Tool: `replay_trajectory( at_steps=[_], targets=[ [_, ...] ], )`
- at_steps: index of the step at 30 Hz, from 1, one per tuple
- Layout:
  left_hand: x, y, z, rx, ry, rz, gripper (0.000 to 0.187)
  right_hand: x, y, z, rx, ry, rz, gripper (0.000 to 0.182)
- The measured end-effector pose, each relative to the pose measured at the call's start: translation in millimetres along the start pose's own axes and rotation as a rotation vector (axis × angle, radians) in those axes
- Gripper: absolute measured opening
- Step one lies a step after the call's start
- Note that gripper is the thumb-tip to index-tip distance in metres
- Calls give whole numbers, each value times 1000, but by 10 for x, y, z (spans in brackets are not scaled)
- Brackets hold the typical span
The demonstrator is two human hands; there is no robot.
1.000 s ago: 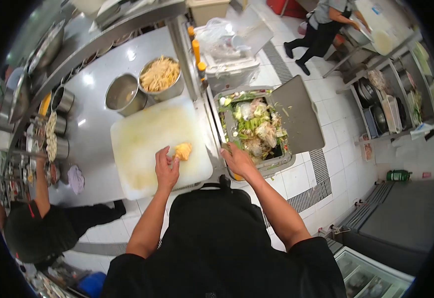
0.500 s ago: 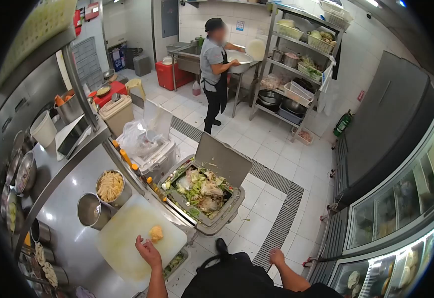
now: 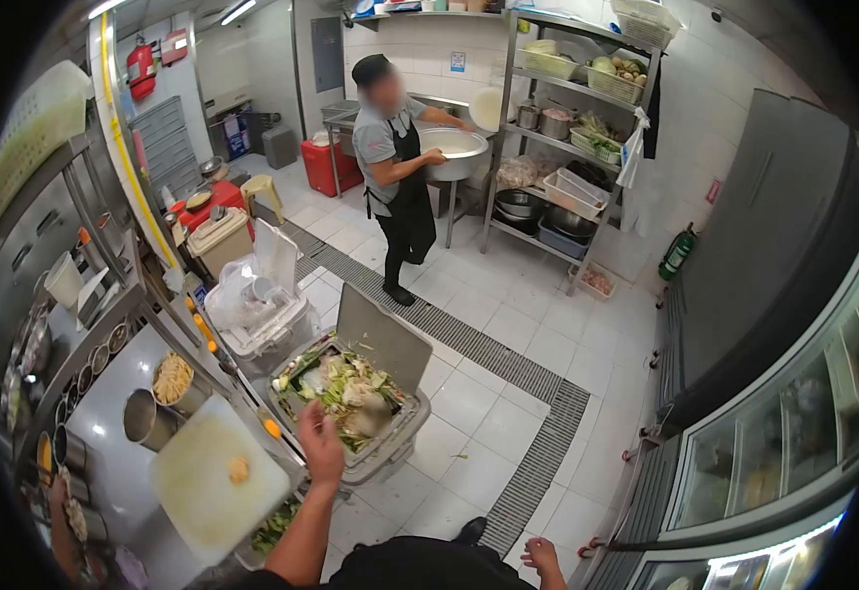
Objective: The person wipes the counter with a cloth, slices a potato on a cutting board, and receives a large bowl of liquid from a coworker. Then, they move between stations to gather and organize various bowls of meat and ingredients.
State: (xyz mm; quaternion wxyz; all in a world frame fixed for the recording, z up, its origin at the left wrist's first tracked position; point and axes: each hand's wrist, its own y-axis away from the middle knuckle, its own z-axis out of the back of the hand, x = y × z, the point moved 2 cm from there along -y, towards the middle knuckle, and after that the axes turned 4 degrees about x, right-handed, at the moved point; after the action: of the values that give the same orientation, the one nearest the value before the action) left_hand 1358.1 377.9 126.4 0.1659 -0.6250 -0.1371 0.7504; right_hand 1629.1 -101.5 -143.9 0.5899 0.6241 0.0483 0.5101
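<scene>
My left hand (image 3: 321, 444) is raised at the near edge of the grey bin (image 3: 415, 433), its fingers stretched out and nothing in them. The bin stands with its lid (image 3: 385, 334) up and is heaped with vegetable scraps (image 3: 336, 388), leafy green and pale. A pale, blurred patch shows in the scraps beside the hand. My right hand (image 3: 539, 556) hangs low over the floor tiles at the bottom, fingers loosely bent and holding nothing. To the left, a small yellow-orange food piece (image 3: 238, 469) lies on the white cutting board (image 3: 198, 482).
A co-worker (image 3: 400, 167) holds a large round basin (image 3: 461, 169) by the sink. Steel pots (image 3: 149, 421) stand behind the board. A lidded white container (image 3: 272, 329) adjoins the bin. Shelving (image 3: 572, 128) and fridges (image 3: 754, 462) line the right. Part of an arm (image 3: 63, 521) shows lower left.
My left hand has moved from above the cutting board to the bin's near edge. My right hand is lower. The co-worker has turned from the sink, the basin now more fully seen. The view has shifted.
</scene>
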Motion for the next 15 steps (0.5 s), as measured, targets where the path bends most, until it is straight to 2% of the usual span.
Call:
replay_trajectory(
  at_steps=[2, 4, 6, 10, 12, 15],
  targets=[
    [-243, -26, -639, 39, 14, -23, 33, 375, -130, 300, 19, -8, 57, 28],
    [-453, 20, -1236, 218, 167, 17, 29, 655, -215, 641, -41, -68, 109, 29],
    [-484, 93, -1674, 267, 186, 72, 28, 907, -285, 956, -56, -65, 117, 28],
    [-557, 218, -2256, 380, 218, 200, 26, 1482, -586, 1334, -108, 6, 179, 26],
    [-411, 224, -2479, 391, 218, 253, 26, 1800, -885, 1407, -127, 263, 286, 27],
    [-348, 139, -2798, 394, 230, 356, 26, 2577, -865, 1254, -87, 26, 374, 26]
  ],
)
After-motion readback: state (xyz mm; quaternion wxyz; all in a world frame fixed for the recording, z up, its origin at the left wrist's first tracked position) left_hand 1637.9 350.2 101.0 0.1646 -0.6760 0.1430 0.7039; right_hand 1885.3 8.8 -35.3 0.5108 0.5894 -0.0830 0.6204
